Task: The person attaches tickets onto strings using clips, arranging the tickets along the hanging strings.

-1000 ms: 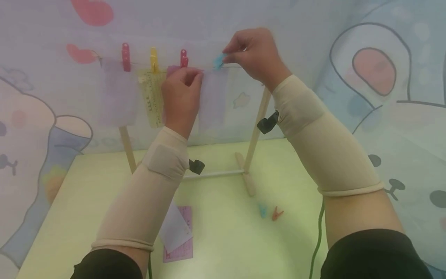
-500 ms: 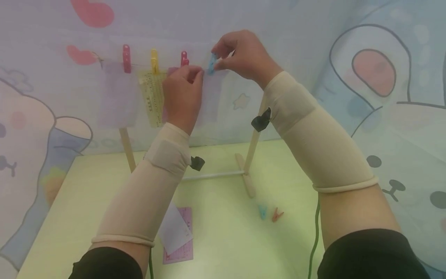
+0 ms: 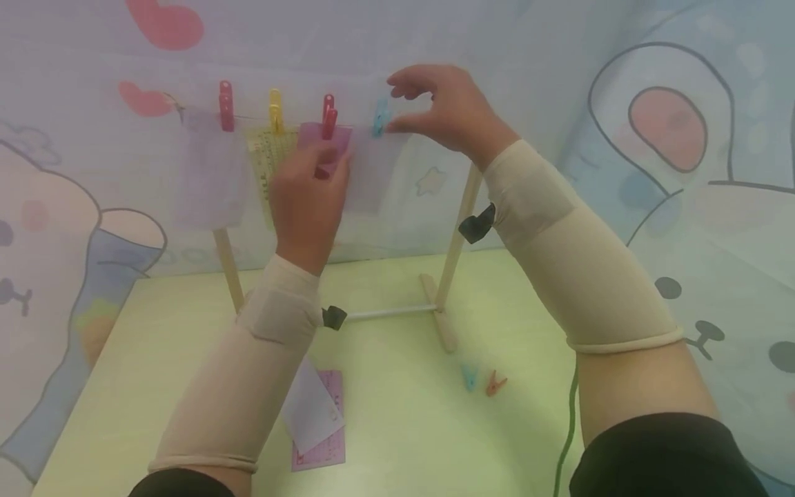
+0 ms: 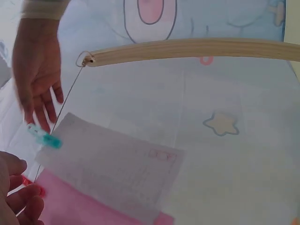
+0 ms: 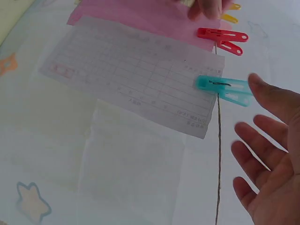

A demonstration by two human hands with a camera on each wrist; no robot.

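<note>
Hanging on the string [image 5: 218,140] now: white slip [image 5: 136,77], pinned by the blue peg [image 5: 224,87] at its top corner. Our right hand [image 3: 444,107] sits just beside that peg, fingers spread and loose, gripping nothing; wrist view shows clear air between fingertips [image 5: 274,98] and peg. Our left hand [image 3: 307,197] is lower, in front of the pink slip [image 3: 323,138] under the red peg [image 3: 328,116], fingers lightly curled and holding nothing that we can see. Hands apart. Yellow peg [image 3: 275,110] and another red one [image 3: 226,105] hold slips further left. Two spare pegs [image 3: 483,379] and loose slips [image 3: 317,417] lie on the green table [image 3: 404,414].
</note>
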